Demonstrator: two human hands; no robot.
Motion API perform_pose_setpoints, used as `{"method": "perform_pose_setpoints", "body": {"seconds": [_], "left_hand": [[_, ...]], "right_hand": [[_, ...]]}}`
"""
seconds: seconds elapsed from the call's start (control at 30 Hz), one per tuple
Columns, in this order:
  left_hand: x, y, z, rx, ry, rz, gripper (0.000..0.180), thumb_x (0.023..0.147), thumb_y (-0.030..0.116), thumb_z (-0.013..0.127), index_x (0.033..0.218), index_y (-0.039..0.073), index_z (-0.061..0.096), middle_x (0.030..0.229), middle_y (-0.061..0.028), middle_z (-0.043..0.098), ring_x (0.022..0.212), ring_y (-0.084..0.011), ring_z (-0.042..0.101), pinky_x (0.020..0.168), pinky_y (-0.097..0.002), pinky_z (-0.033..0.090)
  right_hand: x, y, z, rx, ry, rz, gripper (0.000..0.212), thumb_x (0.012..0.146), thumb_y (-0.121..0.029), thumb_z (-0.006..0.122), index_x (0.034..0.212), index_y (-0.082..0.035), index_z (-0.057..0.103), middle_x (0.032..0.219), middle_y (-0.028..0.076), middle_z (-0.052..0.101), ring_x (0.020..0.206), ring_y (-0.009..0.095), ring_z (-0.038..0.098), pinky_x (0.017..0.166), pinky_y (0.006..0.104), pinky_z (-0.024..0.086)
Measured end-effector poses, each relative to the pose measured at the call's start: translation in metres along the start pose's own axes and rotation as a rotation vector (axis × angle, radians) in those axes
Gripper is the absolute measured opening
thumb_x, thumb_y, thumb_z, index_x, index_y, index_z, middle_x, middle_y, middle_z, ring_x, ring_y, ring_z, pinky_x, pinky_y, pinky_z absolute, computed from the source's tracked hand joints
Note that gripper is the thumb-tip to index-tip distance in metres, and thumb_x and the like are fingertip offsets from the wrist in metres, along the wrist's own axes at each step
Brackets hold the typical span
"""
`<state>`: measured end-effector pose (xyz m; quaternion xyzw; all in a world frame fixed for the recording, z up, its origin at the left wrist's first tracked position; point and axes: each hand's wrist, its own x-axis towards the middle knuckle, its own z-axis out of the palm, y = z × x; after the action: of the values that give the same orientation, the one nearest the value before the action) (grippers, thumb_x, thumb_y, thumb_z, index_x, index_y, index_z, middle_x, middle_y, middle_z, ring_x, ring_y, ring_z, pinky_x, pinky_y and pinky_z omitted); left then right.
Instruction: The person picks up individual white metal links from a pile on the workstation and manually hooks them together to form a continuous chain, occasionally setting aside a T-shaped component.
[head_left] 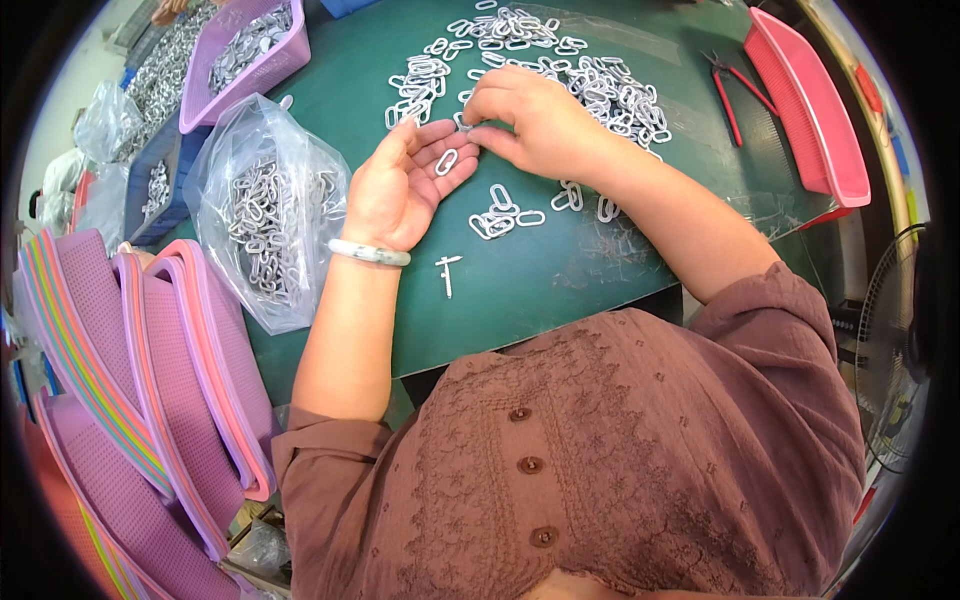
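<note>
My left hand point(405, 185) is palm up with its fingers stretched out, and one oval metal link point(446, 162) lies loosely on the fingers. Above those fingertips, my right hand point(525, 120) pinches a small grey metal piece point(464, 124), mostly hidden by thumb and forefinger. Just beyond both hands, a large heap of oval links point(612, 98) spreads over the green table point(560, 280). A smaller cluster of links point(503, 216) lies nearer me, below the right hand. Close to my left wrist are thin metal pins point(447, 275), two of them crossing.
A clear plastic bag of links point(265, 225) stands left of my forearm. A purple basket point(190, 100) holds metal parts at the far left. Stacked purple baskets point(165, 350) crowd the near left. Red-handled pliers point(735, 100) lie beside a pink basket point(805, 110) at right.
</note>
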<state>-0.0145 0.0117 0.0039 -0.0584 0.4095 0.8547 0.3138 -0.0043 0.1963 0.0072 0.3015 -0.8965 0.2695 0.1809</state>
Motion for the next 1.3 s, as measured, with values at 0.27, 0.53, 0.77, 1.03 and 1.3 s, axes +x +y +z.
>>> {"method": "perform_pose_setpoints", "body": {"seconds": [0.27, 0.53, 0.77, 1.03, 1.3], "left_hand": [[-0.001, 0.004, -0.007, 0.028, -0.008, -0.029, 0.038, 0.092, 0.029, 0.038, 0.104, -0.007, 0.047, 0.101, -0.0197, 0.053, 0.092, -0.0279, 0.056, 0.083, -0.0401, 0.047], [-0.004, 0.005, -0.01, 0.218, -0.036, -0.061, 0.031, 0.091, 0.022, 0.043, 0.102, -0.005, 0.051, 0.091, -0.0148, 0.059, 0.078, -0.0221, 0.06, 0.072, -0.0316, 0.051], [-0.004, 0.001, -0.006, 0.115, -0.092, -0.038, 0.029, 0.092, 0.019, 0.041, 0.102, -0.006, 0.051, 0.093, -0.0159, 0.059, 0.085, -0.0248, 0.061, 0.076, -0.0325, 0.051], [-0.002, 0.004, -0.009, 0.124, -0.058, -0.035, 0.029, 0.091, 0.019, 0.042, 0.101, -0.006, 0.051, 0.096, -0.0164, 0.058, 0.09, -0.0254, 0.059, 0.079, -0.0345, 0.051], [-0.001, 0.003, -0.01, 0.137, -0.019, -0.006, 0.028, 0.091, 0.018, 0.041, 0.102, -0.007, 0.05, 0.094, -0.0161, 0.058, 0.088, -0.0245, 0.06, 0.078, -0.0338, 0.051]], "right_hand": [[-0.002, 0.008, 0.006, -0.115, -0.032, 0.002, 0.008, 0.071, -0.008, 0.061, 0.076, -0.003, 0.06, 0.074, 0.008, 0.054, 0.076, 0.026, 0.054, 0.067, 0.0349, 0.044], [0.001, -0.002, -0.008, 0.667, -0.152, 0.622, 0.009, 0.079, -0.009, 0.059, 0.079, 0.0, 0.062, 0.079, 0.003, 0.058, 0.071, 0.01, 0.052, 0.062, 0.0233, 0.043], [0.0, 0.003, -0.002, 0.259, 0.0, -0.007, 0.012, 0.076, -0.01, 0.062, 0.085, -0.002, 0.062, 0.081, 0.006, 0.058, 0.08, 0.021, 0.054, 0.071, 0.0306, 0.044], [-0.001, 0.007, 0.001, -0.085, -0.072, 0.011, 0.013, 0.069, -0.008, 0.063, 0.082, -0.004, 0.061, 0.084, 0.007, 0.053, 0.086, 0.025, 0.05, 0.077, 0.0344, 0.042], [-0.001, 0.006, 0.0, -0.067, -0.039, 0.057, 0.014, 0.068, -0.006, 0.064, 0.082, -0.006, 0.063, 0.083, 0.007, 0.052, 0.084, 0.026, 0.05, 0.076, 0.0343, 0.042]]}}
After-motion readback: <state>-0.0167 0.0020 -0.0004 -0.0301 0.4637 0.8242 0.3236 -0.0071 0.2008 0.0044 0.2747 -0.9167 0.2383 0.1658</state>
